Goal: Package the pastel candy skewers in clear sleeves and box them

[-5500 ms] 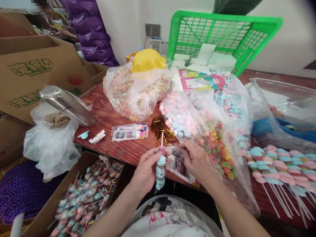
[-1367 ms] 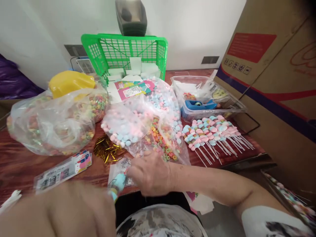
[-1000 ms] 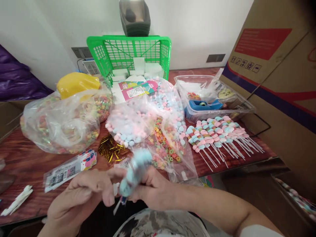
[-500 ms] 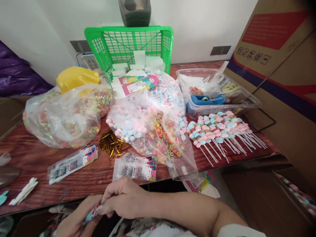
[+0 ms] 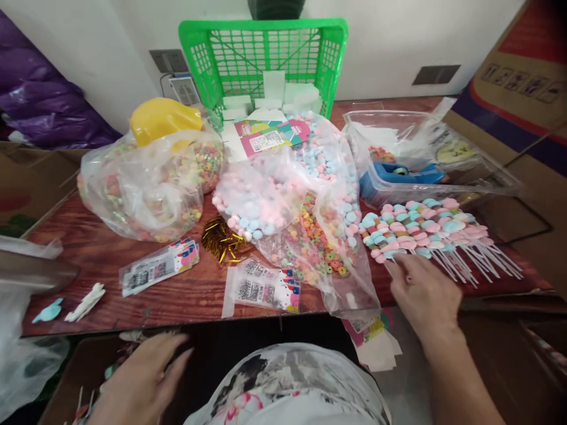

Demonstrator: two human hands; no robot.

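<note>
My right hand reaches to the near side of a pile of candy skewers, pink and blue marshmallow-like pieces on white sticks. Its fingers are pinched at the stick of the nearest skewer. Low at the left, my left hand hangs with thumb and fingers apart, nothing between them. Beneath it is a brown box holding some sticks and wrapped pieces, partly hidden by the hand. Printed clear sleeves lie at the table's front edge, and more printed sleeves lie to their left.
Bags of marshmallows and gummy rings fill the table's middle. Gold twist ties lie beside them. Behind stands a green basket; at right are a clear tray with a blue tape dispenser and a large carton.
My hands have separated. The right hand has moved from the left hand to the skewer pile; the left has opened and no longer holds the small colourful piece. The view has shifted.
</note>
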